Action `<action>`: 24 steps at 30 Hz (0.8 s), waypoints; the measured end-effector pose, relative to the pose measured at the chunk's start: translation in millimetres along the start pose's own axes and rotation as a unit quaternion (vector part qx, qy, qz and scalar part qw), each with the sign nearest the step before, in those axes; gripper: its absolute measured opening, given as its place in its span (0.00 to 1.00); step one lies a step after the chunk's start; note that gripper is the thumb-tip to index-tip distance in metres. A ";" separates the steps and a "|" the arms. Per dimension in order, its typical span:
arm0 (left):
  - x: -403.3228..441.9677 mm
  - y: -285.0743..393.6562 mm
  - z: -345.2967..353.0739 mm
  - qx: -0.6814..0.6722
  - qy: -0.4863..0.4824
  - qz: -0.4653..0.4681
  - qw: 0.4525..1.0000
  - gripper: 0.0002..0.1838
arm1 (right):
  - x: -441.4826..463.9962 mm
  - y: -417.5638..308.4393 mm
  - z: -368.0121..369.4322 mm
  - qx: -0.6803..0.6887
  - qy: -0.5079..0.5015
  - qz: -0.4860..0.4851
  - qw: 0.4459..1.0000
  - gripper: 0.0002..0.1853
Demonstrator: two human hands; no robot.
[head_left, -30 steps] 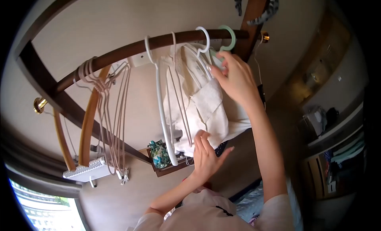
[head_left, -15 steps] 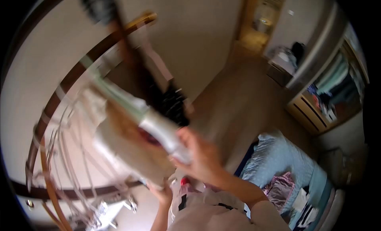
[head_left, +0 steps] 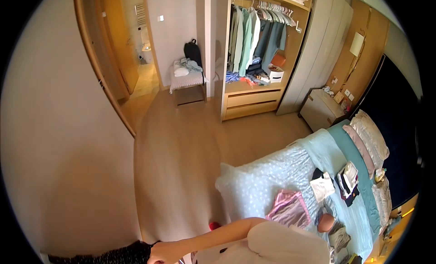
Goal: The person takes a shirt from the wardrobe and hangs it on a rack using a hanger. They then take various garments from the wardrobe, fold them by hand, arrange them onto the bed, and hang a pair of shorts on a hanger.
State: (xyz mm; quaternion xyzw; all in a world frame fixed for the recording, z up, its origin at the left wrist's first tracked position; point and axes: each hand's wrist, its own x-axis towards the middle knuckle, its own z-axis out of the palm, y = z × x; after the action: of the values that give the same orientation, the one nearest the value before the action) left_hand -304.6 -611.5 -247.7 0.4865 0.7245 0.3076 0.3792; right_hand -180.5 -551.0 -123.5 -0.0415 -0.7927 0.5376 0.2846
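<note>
My right hand (head_left: 167, 253) is at the bottom edge, with its arm reaching left across my body. Its fingers look curled closed and are partly cut off by the frame, so what they hold cannot be made out. Right beside it, on the left, is a black, white-flecked garment (head_left: 109, 256), mostly out of frame. My left hand is out of view.
A bed (head_left: 254, 184) at right bears a pink-edged garment (head_left: 290, 208), a white folded top (head_left: 322, 187) and other clothes. Beyond stand an open wardrobe (head_left: 254, 100) with hanging clothes, a nightstand (head_left: 318, 110) and a bench (head_left: 187, 81) holding clothing and a black backpack (head_left: 192, 53).
My view has swung from the clothes rail toward the bed and wardrobe. The pale cloth items at both hands have left view, as has my left hand; my right hand now shows lower left.
</note>
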 end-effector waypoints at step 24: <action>459.9 429.3 421.1 0.145 -0.502 0.384 0.762 0.13 | -327.4 76.7 -491.9 -0.032 0.683 0.377 0.625 0.09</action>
State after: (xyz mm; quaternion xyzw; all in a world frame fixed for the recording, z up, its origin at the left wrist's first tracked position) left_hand 145.3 -2.8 -233.3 0.8577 0.2196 0.0307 0.4639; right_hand 318.2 -233.0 -195.9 -0.7012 -0.3022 0.3896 0.5149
